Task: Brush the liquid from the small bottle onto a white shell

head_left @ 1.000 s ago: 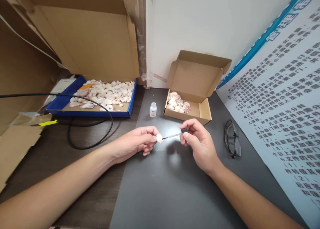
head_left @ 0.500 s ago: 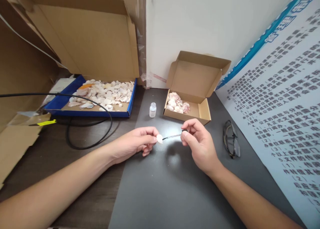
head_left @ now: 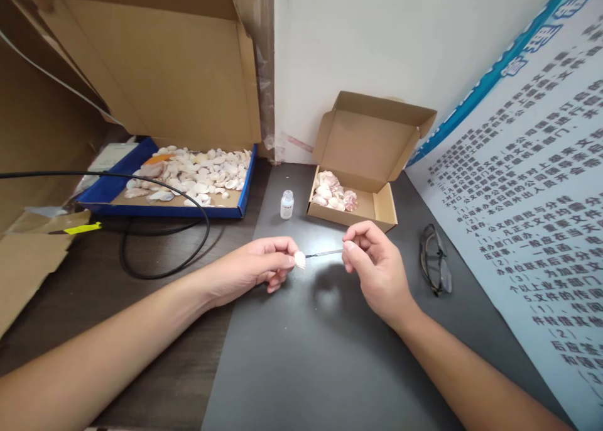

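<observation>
Between thumb and fingertips, my left hand [head_left: 264,262] pinches a small white ribbed seashell [head_left: 300,259] above the grey mat. My right hand [head_left: 374,269] holds a slim brush [head_left: 327,253] with a pale shaft and a dark tip. That tip points left and lies at or very near the shell's right edge; whether it touches, I cannot tell. My right fingers hide the brush's other end. Behind my hands a small clear glass bottle [head_left: 287,205] with a label stands upright. To its right, an opened cardboard box [head_left: 384,208] holds several white and pinkish shells [head_left: 330,189].
A blue-sided box [head_left: 164,211] full of pale shells [head_left: 198,173] sits at the back left, lid raised. A black cable [head_left: 206,230] loops before it. Eyeglasses [head_left: 434,260] lie at right, beside a printed poster [head_left: 532,230]. Cardboard [head_left: 32,261] is at far left.
The brush has tilted closer to level, and its dark tip has shifted slightly up along the shell's edge. Both hands keep their grip; the view has shifted slightly.
</observation>
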Action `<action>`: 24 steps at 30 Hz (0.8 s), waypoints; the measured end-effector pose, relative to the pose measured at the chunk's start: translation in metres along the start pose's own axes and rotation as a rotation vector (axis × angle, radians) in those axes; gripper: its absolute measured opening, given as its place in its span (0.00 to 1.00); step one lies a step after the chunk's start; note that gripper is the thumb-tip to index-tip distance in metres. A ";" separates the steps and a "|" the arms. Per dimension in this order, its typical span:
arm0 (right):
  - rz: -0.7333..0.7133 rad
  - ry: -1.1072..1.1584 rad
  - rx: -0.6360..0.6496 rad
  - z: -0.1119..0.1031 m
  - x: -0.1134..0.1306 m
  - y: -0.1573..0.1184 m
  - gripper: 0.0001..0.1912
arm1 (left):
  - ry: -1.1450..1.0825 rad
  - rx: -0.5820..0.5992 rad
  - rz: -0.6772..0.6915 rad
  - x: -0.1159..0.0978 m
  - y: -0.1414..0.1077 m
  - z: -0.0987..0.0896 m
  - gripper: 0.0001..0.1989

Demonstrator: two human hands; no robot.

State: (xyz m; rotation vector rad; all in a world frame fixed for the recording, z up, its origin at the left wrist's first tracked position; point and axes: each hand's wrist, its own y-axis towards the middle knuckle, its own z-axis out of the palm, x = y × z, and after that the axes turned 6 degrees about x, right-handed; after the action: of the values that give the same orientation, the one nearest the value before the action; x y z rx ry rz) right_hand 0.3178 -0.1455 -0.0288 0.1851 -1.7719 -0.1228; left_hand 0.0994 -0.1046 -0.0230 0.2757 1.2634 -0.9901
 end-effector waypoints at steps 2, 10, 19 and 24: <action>-0.017 0.029 0.030 0.000 0.000 0.000 0.03 | 0.000 -0.003 -0.003 0.000 0.000 0.001 0.08; -0.037 0.019 0.021 0.000 -0.001 0.000 0.03 | 0.019 -0.016 -0.004 -0.002 0.001 0.002 0.14; -0.043 -0.051 0.005 0.001 0.000 0.000 0.04 | 0.039 0.005 0.016 0.004 0.004 -0.002 0.16; -0.050 0.008 -0.001 0.000 0.000 0.000 0.03 | 0.031 0.005 0.021 0.004 0.004 -0.003 0.15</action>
State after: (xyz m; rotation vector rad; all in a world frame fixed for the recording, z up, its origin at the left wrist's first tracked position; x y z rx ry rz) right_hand 0.3183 -0.1454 -0.0291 0.2285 -1.7598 -0.1587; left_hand 0.1002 -0.1018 -0.0294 0.3089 1.2838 -0.9748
